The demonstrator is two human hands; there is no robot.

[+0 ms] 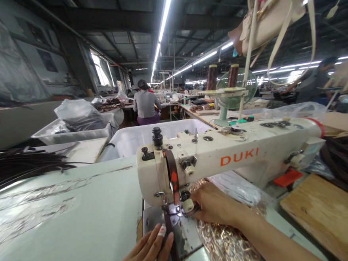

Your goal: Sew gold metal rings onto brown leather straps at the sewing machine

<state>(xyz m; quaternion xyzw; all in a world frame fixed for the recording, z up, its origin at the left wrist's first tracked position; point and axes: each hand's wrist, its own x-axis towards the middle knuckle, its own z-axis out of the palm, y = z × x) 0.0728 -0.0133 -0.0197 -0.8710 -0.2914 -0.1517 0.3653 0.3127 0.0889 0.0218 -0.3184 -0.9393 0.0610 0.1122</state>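
Observation:
A dark brown strap (173, 242) runs lengthwise over the metal plate (152, 217) and under the presser foot (175, 210) of a white DUKI sewing machine (206, 160). Beside the strap, my left hand (149, 251) lies with fingers stretched, its fingertips at the strap's left edge; one finger wears a white wrap (162, 230). My right hand (213, 205) reaches in right of the needle area, fingers bent together. Its fingertips are partly hidden behind the machine's knob (187, 205), so what they grip cannot be made out. Under that forearm sits a clear bag of gold-coloured metal rings (226, 242).
A white bin (162, 127) stands behind the machine. Dark strips (21, 167) lie at left, more (343, 162) at right by a wooden board (331, 215). Thread cones (212, 78) and a fan (238, 86) rise behind; a beige bag (273, 20) hangs above. A person (146, 102) sits ahead.

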